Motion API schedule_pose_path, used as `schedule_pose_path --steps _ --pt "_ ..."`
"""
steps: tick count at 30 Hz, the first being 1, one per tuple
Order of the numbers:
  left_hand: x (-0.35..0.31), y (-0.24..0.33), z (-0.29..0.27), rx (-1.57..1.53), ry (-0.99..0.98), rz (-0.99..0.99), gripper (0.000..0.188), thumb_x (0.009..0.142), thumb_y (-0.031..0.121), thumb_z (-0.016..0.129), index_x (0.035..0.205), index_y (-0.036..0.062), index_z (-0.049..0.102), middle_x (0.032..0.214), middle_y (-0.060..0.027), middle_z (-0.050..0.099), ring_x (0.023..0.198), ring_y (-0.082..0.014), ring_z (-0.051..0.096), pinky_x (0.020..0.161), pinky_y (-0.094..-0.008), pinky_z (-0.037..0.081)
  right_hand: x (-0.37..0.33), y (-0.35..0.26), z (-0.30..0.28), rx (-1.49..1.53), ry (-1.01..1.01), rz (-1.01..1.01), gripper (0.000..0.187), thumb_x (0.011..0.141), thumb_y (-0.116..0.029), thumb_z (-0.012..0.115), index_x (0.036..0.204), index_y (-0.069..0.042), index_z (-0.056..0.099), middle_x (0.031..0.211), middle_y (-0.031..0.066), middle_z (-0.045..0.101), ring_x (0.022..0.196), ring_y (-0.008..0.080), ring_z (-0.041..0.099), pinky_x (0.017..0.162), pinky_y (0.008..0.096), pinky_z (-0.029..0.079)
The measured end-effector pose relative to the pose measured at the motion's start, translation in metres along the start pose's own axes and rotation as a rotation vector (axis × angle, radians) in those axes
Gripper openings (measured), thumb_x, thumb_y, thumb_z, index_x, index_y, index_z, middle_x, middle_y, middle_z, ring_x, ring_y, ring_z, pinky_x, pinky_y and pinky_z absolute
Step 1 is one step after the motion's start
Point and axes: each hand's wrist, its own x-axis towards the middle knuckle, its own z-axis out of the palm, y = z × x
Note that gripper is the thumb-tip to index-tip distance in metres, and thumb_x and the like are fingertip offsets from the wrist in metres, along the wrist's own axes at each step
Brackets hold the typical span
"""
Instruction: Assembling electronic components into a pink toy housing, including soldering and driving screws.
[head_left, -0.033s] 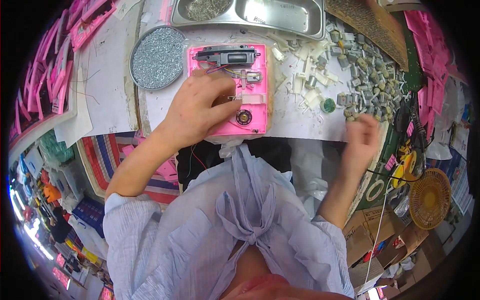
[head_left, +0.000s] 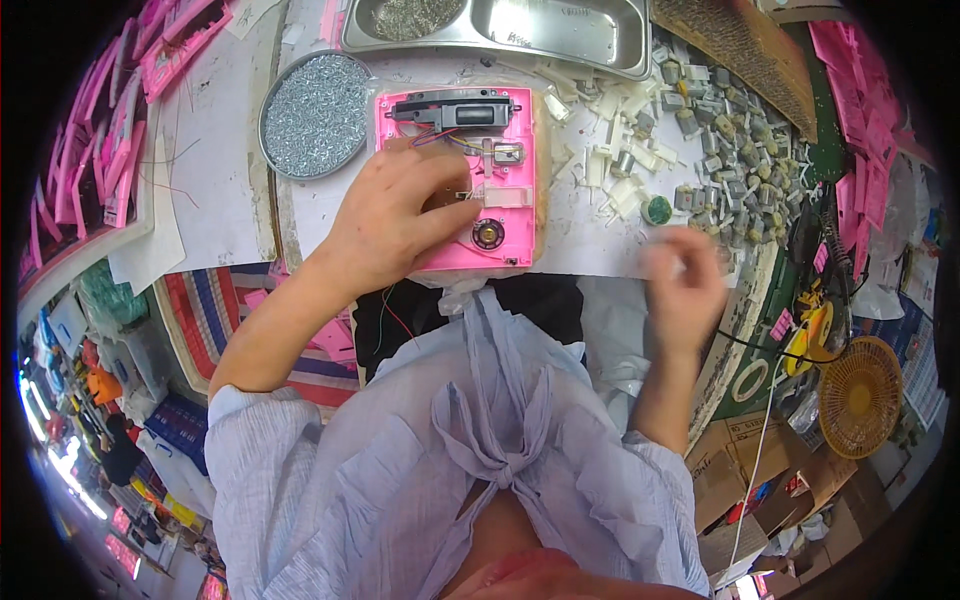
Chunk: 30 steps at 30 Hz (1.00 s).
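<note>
A pink plastic housing [head_left: 512,245] lies on the table in front of me, with a black module [head_left: 465,112], thin wires, a small metal motor [head_left: 508,153], a white plastic piece [head_left: 508,197] and a round black part [head_left: 487,235] in it. My left hand [head_left: 400,205] grips its left side. The thumb reaches in beside the white piece, and the curled fingertips are partly hidden. Over the table's front edge, right of the housing, is my right hand [head_left: 685,280], smeared by motion. Nearest to it lies a green round piece [head_left: 657,210]; whether its fingers hold anything cannot be seen.
Many small motors [head_left: 735,150] and white plastic parts [head_left: 605,165] lie loose at the right. A round tray of screws [head_left: 315,115] stands at the left, a metal tray [head_left: 560,25] at the back. Pink housings are stacked at both sides; an orange fan [head_left: 860,398] stands at lower right.
My right hand has moved left and slightly toward me, away from the motor pile. My left hand and the pink housing have stayed in place.
</note>
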Motion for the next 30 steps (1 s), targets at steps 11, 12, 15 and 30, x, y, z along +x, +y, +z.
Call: schedule_pose_path --steps 11,12,15,30 --pt "-0.012 0.0 -0.003 0.057 0.052 -0.007 0.034 0.073 0.016 0.076 0.107 0.0153 0.075 0.113 -0.0032 0.064 0.091 -0.0231 0.061 0.075 -0.0389 0.047 0.004 -0.058 0.106 -0.433 -0.362 -0.75 0.015 0.078 -0.018 0.079 0.085 -0.01 0.069 0.083 0.0035 0.057 0.082 0.0239 0.053 0.081 0.042 0.035" --pt "-0.012 -0.001 -0.002 0.065 0.064 -0.005 0.034 0.073 0.016 0.077 0.107 0.015 0.074 0.113 -0.0029 0.064 0.091 -0.0229 0.06 0.075 -0.0386 0.046 0.005 -0.058 0.107 -0.432 -0.366 -0.755 0.014 0.078 -0.017 0.079 0.085 -0.01 0.069 0.083 0.0036 0.057 0.082 0.0239 0.053 0.081 0.0419 0.035" --pt "-0.01 0.0 -0.001 0.073 0.078 0.002 0.035 0.072 0.016 0.079 0.107 0.0142 0.074 0.111 -0.002 0.064 0.09 -0.0221 0.06 0.075 -0.0376 0.046 0.006 -0.057 0.107 -0.432 -0.377 -0.756 0.013 0.079 -0.017 0.079 0.083 -0.009 0.069 0.083 0.0037 0.058 0.082 0.0239 0.053 0.081 0.0418 0.036" --pt "-0.012 0.002 0.0 0.021 0.063 0.033 0.049 0.069 0.012 0.084 0.117 0.0144 0.073 0.099 -0.0012 0.062 0.078 -0.0219 0.055 0.071 -0.0375 0.041 0.019 -0.059 0.109 -0.375 -0.344 -0.752 0.02 0.077 -0.014 0.08 0.095 -0.009 0.073 0.082 0.0027 0.061 0.083 0.0243 0.056 0.083 0.041 0.039"
